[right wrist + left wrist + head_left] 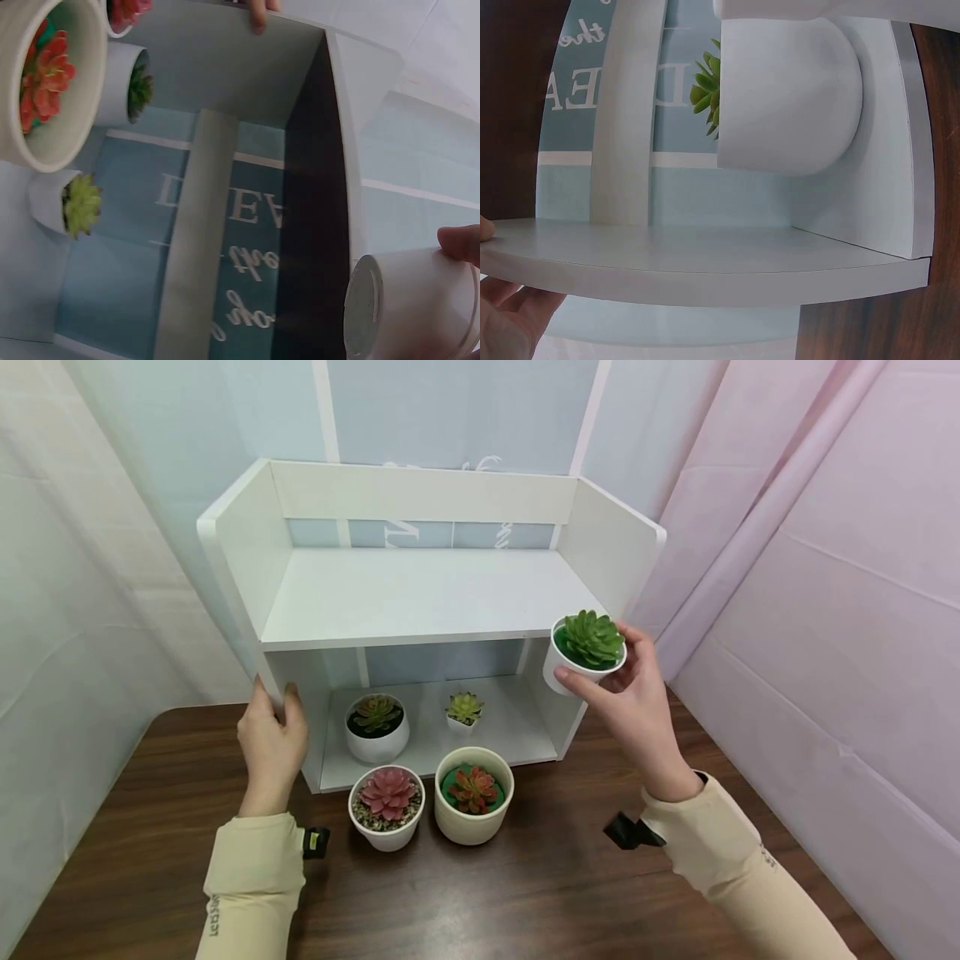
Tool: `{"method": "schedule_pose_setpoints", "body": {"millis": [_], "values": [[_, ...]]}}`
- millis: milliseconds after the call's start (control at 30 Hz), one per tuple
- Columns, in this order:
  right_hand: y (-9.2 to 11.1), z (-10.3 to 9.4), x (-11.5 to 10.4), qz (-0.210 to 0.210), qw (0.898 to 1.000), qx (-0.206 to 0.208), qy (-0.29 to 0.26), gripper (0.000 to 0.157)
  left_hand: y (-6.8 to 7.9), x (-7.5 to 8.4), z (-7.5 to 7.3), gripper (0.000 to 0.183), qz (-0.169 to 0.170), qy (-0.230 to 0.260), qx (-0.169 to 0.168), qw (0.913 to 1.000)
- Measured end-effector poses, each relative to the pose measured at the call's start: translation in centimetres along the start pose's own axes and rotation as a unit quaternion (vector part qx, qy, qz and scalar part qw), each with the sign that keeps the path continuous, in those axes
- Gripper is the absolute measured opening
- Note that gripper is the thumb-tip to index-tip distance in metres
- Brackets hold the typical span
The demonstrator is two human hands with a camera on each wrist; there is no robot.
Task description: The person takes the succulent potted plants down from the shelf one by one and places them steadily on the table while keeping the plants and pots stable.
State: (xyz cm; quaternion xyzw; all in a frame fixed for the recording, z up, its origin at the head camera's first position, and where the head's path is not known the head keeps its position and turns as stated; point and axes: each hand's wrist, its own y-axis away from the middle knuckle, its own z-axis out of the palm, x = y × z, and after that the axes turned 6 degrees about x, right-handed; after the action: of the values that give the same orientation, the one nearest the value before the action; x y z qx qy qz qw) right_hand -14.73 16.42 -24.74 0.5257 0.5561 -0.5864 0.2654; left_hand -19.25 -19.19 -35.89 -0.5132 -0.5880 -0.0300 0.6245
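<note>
My right hand (651, 718) holds a white pot with a green succulent (589, 645), thumb on the near side and fingers round the far side. It hangs at the right front of the upper board of a white two-tier shelf (420, 593). The right wrist view shows the base of this pot (409, 307) beside the board's edge. My left hand (273, 747) grips the shelf's left side panel (705, 281), thumb inside and fingers outside. On the lower tier stand a dark-green succulent in a round white pot (377, 745) and a small yellow-green succulent (465, 710).
On the brown wooden table (525, 902), close before the shelf, stand a pink succulent in a white pot (387, 806) and a red succulent in a cream pot (471, 822). Pale cloth (840, 610) hangs on both sides, and a blue backdrop with lettering (465, 410) is behind.
</note>
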Motion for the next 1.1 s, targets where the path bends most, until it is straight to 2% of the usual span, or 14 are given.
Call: {"method": "schedule_pose_setpoints", "body": {"millis": [533,1100], "values": [[1.5,0.3,3.8,0.001,1.000,0.005,0.002,0.075,-0.1,-0.2,0.0,0.033,-0.005,-0.002,-0.004,1.0000],[3.2,0.5,7.6,0.033,0.997,-0.011,0.064,0.084,-0.1,-0.3,0.0,0.033,-0.003,-0.001,-0.001,1.0000]]}}
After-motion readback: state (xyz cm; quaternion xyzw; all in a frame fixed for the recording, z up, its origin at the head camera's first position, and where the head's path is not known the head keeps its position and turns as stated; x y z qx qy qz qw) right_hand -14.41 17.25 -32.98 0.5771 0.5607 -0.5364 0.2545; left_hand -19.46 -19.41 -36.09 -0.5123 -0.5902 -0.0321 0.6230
